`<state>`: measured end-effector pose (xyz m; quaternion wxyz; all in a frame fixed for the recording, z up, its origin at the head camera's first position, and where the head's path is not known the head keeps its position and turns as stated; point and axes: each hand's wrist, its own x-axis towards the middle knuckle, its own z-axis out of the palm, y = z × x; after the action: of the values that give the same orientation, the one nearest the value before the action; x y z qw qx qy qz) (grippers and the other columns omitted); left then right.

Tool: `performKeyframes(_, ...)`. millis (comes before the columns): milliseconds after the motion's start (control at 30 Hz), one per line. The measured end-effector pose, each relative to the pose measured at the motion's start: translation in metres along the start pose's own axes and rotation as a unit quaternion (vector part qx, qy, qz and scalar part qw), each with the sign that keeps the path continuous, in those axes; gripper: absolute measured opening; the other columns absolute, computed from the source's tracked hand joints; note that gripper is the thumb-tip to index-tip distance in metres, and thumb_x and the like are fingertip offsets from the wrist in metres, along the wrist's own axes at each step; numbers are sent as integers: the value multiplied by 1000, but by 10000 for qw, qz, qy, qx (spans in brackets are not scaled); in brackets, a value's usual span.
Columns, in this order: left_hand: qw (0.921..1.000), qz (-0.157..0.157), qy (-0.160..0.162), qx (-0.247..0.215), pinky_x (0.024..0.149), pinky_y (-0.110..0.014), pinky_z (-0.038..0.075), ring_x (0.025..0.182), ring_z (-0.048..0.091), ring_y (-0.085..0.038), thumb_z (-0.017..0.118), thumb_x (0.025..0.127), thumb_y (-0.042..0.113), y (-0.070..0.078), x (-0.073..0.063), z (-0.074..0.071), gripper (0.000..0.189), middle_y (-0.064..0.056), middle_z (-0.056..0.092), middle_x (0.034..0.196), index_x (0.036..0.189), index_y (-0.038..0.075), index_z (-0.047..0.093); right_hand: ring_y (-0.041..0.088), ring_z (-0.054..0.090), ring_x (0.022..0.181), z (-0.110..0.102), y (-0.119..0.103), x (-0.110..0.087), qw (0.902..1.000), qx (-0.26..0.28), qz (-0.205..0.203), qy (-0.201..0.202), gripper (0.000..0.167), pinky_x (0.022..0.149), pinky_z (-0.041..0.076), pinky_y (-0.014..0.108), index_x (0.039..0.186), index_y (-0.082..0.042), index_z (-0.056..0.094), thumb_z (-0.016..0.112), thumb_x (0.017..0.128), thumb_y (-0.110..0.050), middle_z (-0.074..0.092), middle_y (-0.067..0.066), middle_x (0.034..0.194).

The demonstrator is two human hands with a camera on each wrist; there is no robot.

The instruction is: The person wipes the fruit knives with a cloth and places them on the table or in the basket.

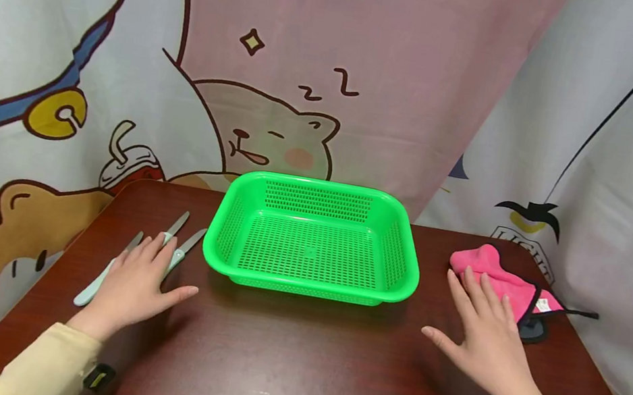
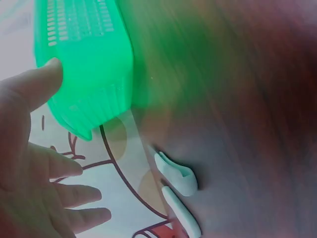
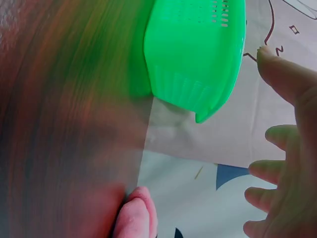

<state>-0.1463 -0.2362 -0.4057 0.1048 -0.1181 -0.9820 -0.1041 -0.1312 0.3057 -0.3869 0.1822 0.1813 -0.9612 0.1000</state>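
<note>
My left hand (image 1: 134, 283) hovers with spread, straight fingers over several small knives with pale green handles (image 1: 94, 287), partly covering them. In the left wrist view two of the pale handles (image 2: 181, 213) lie on the table, apart from the fingers. At the right, my right hand (image 1: 487, 346) is held out with fingers spread, nearest to a pink cloth (image 1: 503, 280) with black edging, and holds nothing. Between the hands stands a green perforated plastic basket (image 1: 303, 286), with nothing visible inside.
The dark reddish-brown wooden table (image 1: 290, 371) carries all of these things. Behind it hangs a curtain (image 1: 406, 88) with cartoon animals, close to the table's far edge. The basket stands near that edge.
</note>
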Motion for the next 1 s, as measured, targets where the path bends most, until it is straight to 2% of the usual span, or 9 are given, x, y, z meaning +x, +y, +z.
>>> performKeyframes(167,9999,-23,141,-77,86,-72,40,116,49,-56,73,82,57,-7,7,3,93,-35,47,136,140,-9,44,49,24,141,2,6,2,9998,51,44,165,101,116,1,59,158,-15,26,79,79,-49,30,25,155)
performKeyframes(400,9987,-270,-208,-391,86,-68,45,111,52,-55,77,82,49,-13,14,9,88,-37,49,130,137,-12,45,51,31,136,10,16,3,9994,146,236,202,99,116,4,61,158,-15,27,78,79,-48,37,27,150)
performKeyframes(567,9973,-375,-397,-491,73,-60,51,91,60,-45,79,80,44,-18,20,13,78,-32,57,110,127,-12,51,50,33,135,14,21,2,9991,165,375,78,98,114,10,64,157,-12,28,77,81,-49,39,28,148)
performKeyframes(700,9952,-489,-614,-582,62,-52,51,77,58,-34,81,79,41,-19,26,14,66,-21,57,93,115,-9,56,50,34,134,16,25,0,9989,133,450,-11,97,113,12,65,156,-9,30,76,82,-50,40,29,147)
performKeyframes(833,9930,-592,-806,-628,60,-49,50,72,57,-30,81,79,38,-20,30,16,58,-17,55,87,108,-7,56,51,35,133,17,29,0,9987,120,487,-46,96,112,14,66,155,-6,31,75,82,-50,40,29,146)
performKeyframes(1000,9925,-674,-868,-540,57,-45,47,66,53,-27,81,80,31,-24,33,20,47,-13,52,79,97,-5,56,51,36,132,18,32,-1,9985,81,526,-87,95,111,16,67,155,-6,31,75,83,-51,41,29,146)
